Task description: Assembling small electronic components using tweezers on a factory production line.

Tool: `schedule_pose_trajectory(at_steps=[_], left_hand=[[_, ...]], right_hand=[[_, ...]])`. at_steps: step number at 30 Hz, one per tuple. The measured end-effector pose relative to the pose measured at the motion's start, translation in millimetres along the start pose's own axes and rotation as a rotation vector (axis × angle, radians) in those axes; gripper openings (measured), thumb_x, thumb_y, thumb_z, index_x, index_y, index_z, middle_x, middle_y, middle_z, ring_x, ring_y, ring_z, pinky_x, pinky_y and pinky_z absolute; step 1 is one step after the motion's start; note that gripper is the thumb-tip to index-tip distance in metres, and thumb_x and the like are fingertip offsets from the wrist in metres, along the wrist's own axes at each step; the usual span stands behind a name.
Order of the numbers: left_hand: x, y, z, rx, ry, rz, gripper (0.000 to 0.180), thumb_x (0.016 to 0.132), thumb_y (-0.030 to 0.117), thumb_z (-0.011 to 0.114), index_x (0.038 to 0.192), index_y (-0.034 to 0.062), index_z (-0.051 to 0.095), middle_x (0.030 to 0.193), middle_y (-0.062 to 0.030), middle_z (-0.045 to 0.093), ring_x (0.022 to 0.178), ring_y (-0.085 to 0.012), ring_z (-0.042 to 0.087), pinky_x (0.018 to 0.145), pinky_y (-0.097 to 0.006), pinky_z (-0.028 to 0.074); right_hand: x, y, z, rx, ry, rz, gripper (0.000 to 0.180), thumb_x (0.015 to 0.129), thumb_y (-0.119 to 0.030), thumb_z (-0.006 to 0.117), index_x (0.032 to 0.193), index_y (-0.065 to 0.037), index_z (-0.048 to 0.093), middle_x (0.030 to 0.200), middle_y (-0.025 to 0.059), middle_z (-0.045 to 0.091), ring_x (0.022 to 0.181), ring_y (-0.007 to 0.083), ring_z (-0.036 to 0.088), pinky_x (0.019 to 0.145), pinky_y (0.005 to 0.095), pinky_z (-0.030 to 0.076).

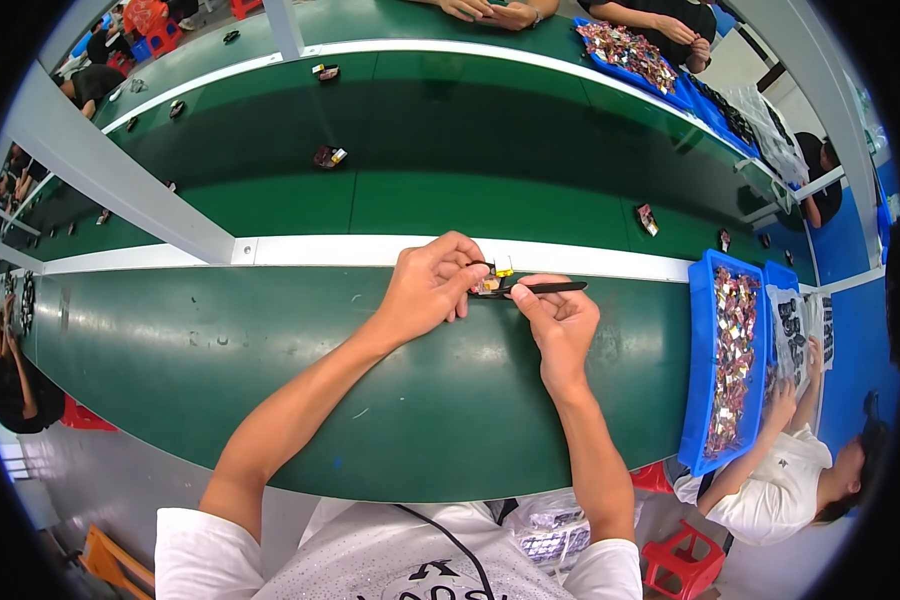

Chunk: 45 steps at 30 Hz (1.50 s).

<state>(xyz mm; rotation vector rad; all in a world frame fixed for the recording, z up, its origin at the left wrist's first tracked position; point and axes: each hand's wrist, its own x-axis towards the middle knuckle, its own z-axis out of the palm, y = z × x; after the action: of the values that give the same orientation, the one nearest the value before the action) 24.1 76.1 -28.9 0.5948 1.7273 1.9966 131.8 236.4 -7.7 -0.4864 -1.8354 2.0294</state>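
Observation:
Over the far side of the green bench, my left hand (432, 285) pinches a small electronic assembly (489, 284) with a black casing and a yellow piece (504, 272) on it. Beside it, my right hand (562, 325) is closed round a slim black tool (560, 287), perhaps tweezers, held almost level. The tool's left end reaches the assembly. My fingers partly cover the assembly, so its exact kind is unclear.
A white rail (350, 252) divides my green bench (270, 350) from a green conveyor belt (450, 130) carrying scattered small assemblies (329, 156). On the right stands a blue tray (703, 370) of small parts, next to a co-worker (785, 480). A white post (120, 160) rises at left.

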Motion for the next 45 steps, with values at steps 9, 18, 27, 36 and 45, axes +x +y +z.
schedule_pose_trajectory(at_steps=[9, 18, 27, 36, 45], left_hand=[[0, -1, 2, -0.001, -0.009, 0.011, 0.009, 0.097, 0.005, 0.066, 0.099, -0.0036, 0.064, 0.073, -0.0078, 0.068, 0.050, -0.0094, 0.060, 0.042, -0.024, 0.042], [1, -1, 5, -0.008, -0.009, 0.001, 0.009, 0.097, 0.005, 0.066, 0.100, -0.0038, 0.063, 0.073, -0.0079, 0.068, 0.051, -0.0090, 0.060, 0.042, -0.024, 0.043], [1, 0, 8, -0.011, 0.003, 0.011, 0.010, 0.097, 0.005, 0.067, 0.100, -0.0036, 0.063, 0.073, -0.0077, 0.068, 0.051, -0.0090, 0.060, 0.042, -0.024, 0.043], [0, 2, 10, -0.044, -0.004, 0.025, 0.013, 0.097, 0.005, 0.068, 0.101, -0.0055, 0.061, 0.076, -0.0093, 0.069, 0.052, -0.0106, 0.062, 0.041, -0.024, 0.045], [0, 4, 9, -0.104, -0.009, -0.032, 0.013, 0.098, 0.004, 0.066, 0.102, -0.0061, 0.060, 0.078, -0.0105, 0.067, 0.053, -0.0126, 0.064, 0.044, -0.025, 0.048]], right_hand=[[0, -2, -2, -0.008, -0.011, 0.040, 0.008, 0.092, 0.005, 0.072, 0.100, 0.007, 0.070, 0.089, 0.0075, 0.072, 0.078, 0.0084, 0.066, 0.068, 0.0211, 0.050], [-1, -2, -6, -0.010, -0.005, 0.061, 0.009, 0.092, 0.005, 0.071, 0.100, 0.007, 0.070, 0.091, 0.0091, 0.073, 0.082, 0.0107, 0.069, 0.072, 0.0222, 0.053], [-1, -4, -7, 0.011, 0.013, 0.071, 0.010, 0.091, 0.004, 0.072, 0.101, 0.007, 0.070, 0.092, 0.0113, 0.074, 0.082, 0.0120, 0.070, 0.070, 0.0219, 0.051], [-1, -7, -11, 0.018, 0.013, 0.124, 0.011, 0.091, 0.002, 0.074, 0.100, 0.006, 0.070, 0.092, 0.0107, 0.074, 0.082, 0.0107, 0.070, 0.069, 0.0218, 0.050], [-2, -4, -9, 0.021, 0.019, 0.078, 0.010, 0.091, 0.003, 0.073, 0.101, 0.007, 0.070, 0.092, 0.0110, 0.074, 0.083, 0.0118, 0.070, 0.072, 0.0223, 0.052]])
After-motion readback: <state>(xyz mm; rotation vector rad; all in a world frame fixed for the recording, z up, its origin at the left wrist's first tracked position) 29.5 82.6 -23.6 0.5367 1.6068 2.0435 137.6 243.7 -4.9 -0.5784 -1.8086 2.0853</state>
